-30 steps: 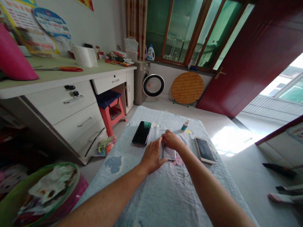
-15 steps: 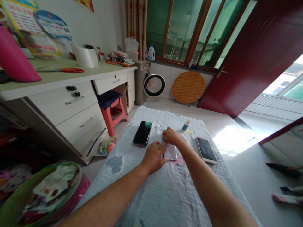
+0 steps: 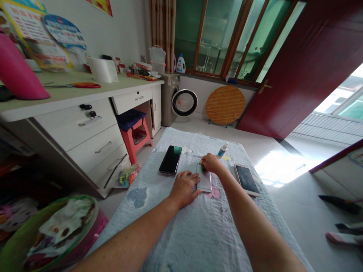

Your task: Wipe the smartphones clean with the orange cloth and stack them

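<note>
Silver phone (image 3: 204,183): I saw it lying flat on the blue cloth (image 3: 198,230), right in front of the person. It was shiny and gray on top.
Left hand (image 3: 184,187): It was wide, with the fingers spread out. Its fingertips touched the left edge of the silver phone, and its thumb was by the bottom left corner.
Right hand (image 3: 211,162): It was narrow, with the fingers bunched up. It pinched a small orange thing (image 3: 202,162) at the top end of the silver phone and hid the top right part. I could not tell if this hand touched the phone.
Orange bit: Only a tiny piece peeked out, too small for me to tell what it was.
Black phone (image 3: 170,160): It lay to the left of the silver phone and a little farther up, with its dark screen facing up.
Gold phone (image 3: 246,180): It lay to the right of the silver phone, with its screen facing up too.
Little bottle (image 3: 222,150): It was up and to the right of the silver phone, near the right hand. It had a blue label.
Stool (image 3: 136,130): It was pink-red with a dark blue seat, far off to the left of the silver phone.
Washing machine (image 3: 170,100): It stood far past the silver phone, with its round door (image 3: 185,102) swung out.
</note>
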Tool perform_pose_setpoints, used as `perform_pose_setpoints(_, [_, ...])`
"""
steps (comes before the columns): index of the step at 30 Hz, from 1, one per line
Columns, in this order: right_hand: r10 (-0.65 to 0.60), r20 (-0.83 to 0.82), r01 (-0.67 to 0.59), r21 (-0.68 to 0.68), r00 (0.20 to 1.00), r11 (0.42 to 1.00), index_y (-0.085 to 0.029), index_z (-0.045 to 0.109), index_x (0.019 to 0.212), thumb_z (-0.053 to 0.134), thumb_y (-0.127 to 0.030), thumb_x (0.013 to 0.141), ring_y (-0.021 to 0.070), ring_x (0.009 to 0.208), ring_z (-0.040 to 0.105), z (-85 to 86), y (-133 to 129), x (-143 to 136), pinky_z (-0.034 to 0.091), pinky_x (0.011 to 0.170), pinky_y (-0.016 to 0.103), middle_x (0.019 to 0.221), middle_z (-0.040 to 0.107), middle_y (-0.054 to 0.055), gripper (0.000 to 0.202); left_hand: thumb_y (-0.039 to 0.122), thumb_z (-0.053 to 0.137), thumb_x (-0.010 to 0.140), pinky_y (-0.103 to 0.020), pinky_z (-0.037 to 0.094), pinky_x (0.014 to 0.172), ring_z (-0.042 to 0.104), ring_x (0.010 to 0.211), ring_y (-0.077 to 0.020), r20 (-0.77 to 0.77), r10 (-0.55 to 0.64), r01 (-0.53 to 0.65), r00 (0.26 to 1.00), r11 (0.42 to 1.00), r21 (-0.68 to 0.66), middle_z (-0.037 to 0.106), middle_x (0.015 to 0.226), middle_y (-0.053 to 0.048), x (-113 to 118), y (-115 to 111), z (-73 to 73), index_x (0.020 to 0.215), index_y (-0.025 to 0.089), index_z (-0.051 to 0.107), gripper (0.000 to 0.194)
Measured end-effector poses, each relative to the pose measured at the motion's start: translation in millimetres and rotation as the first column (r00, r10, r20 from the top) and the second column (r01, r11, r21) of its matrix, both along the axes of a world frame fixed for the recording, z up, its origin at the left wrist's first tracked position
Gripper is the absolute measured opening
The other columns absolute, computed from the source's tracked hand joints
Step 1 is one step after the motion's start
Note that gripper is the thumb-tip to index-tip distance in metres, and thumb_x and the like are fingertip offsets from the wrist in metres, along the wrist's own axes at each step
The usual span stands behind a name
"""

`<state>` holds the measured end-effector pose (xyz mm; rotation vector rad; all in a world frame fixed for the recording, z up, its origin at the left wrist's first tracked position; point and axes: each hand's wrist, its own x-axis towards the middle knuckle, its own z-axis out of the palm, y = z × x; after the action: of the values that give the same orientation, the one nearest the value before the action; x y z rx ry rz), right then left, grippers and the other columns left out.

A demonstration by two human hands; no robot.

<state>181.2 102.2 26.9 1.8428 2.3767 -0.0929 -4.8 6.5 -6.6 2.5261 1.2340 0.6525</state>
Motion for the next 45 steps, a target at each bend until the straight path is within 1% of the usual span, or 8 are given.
perform_pose_setpoints(5, [-0.071,-0.072,0.074,0.043,0.995,0.996,-0.014,0.073,0.101,0.044,-0.013,0.088,0.0178,0.092,0.063,-5.7,-7.1,20.5,0.042,0.079,0.023,0.100,0.071,0.013,0.032,0.043,0.070,0.079,-0.048,0.038,0.100,0.049,0.116,-0.0298,0.018,-0.017,0.017,1.000,1.000,-0.002,0.060,0.133,-0.002,-0.1,0.7,1.1,0.121,0.026,0.063,0.045])
perform_pose_setpoints(9, [-0.120,-0.097,0.126,0.060,0.988,0.990,-0.011,0.074,0.095,0.045,-0.017,0.089,0.0190,0.089,0.063,-11.0,-15.3,30.9,0.041,0.076,0.024,0.093,0.072,0.013,0.029,0.043,0.070,0.079,-0.047,0.037,0.101,0.048,0.117,-0.0294,0.018,-0.024,0.024,1.000,1.000,-0.010,0.059,0.133,-0.003,-0.4,1.3,0.7,0.122,0.026,0.062,0.047])
perform_pose_setpoints(14, [-0.172,-0.134,0.184,0.085,0.976,0.979,-0.011,0.073,0.096,0.047,-0.020,0.089,0.0184,0.089,0.062,-16.3,-30.8,32.7,0.040,0.075,0.024,0.094,0.071,0.013,0.029,0.042,0.070,0.079,-0.046,0.037,0.101,0.049,0.118,-0.0286,0.022,-0.038,0.038,0.999,0.999,-0.013,0.059,0.134,-0.002,-0.7,2.7,-0.4,0.122,0.026,0.061,0.047])
perform_pose_setpoints(19, [-0.192,-0.188,0.209,0.074,0.963,0.975,-0.014,0.073,0.094,0.047,-0.024,0.090,0.0164,0.087,0.060,-13.1,-56.5,28.0,0.039,0.074,0.023,0.093,0.069,0.010,0.029,0.042,0.070,0.078,-0.046,0.037,0.102,0.049,0.118,-0.0282,0.008,-0.038,0.038,0.999,0.999,-0.013,0.058,0.135,-0.003,-0.6,3.6,-0.8,0.120,0.026,0.062,0.046])
perform_pose_setpoints(31, [-0.149,-0.310,0.170,0.042,0.939,0.985,-0.014,0.070,0.079,0.049,-0.020,0.087,0.0139,0.078,0.057,-1.1,-118.6,13.9,0.036,0.070,0.022,0.080,0.064,0.006,0.023,0.042,0.068,0.080,-0.045,0.037,0.102,0.049,0.118,-0.0276,0.010,-0.024,0.024,1.000,1.000,-0.014,0.059,0.134,-0.003,-0.2,3.3,-2.5,0.121,0.027,0.063,0.044])
perform_pose_setpoints(39, [-0.142,-0.308,0.142,-0.024,0.941,0.990,-0.014,0.071,0.080,0.052,-0.020,0.087,0.0142,0.080,0.058,6.8,-135.9,11.2,0.036,0.071,0.022,0.082,0.066,0.006,0.022,0.042,0.070,0.080,-0.045,0.039,0.101,0.051,0.116,-0.0279,0.002,-0.024,0.024,1.000,1.000,0.001,0.060,0.133,-0.003,0.5,3.2,-0.9,0.121,0.026,0.064,0.045])
perform_pose_setpoints(42, [-0.135,-0.344,0.121,-0.064,0.929,0.991,-0.016,0.073,0.082,0.054,-0.022,0.085,0.0138,0.078,0.059,12.8,-141.4,9.9,0.036,0.068,0.022,0.084,0.067,0.005,0.020,0.041,0.071,0.078,-0.045,0.039,0.100,0.051,0.116,-0.0279,0.004,-0.023,0.023,1.000,1.000,0.001,0.060,0.133,-0.003,0.6,3.3,-0.8,0.121,0.026,0.064,0.046])
perform_pose_setpoints(45, [-0.088,-0.405,0.064,-0.074,0.910,0.995,-0.018,0.073,0.079,0.053,-0.026,0.086,0.0128,0.073,0.058,18.3,-145.3,8.7,0.036,0.065,0.022,0.080,0.065,0.003,0.022,0.043,0.071,0.078,-0.045,0.039,0.101,0.051,0.117,-0.0281,0.003,-0.020,0.020,1.000,1.000,-0.011,0.060,0.133,-0.003,0.5,3.6,-1.4,0.121,0.027,0.063,0.047])
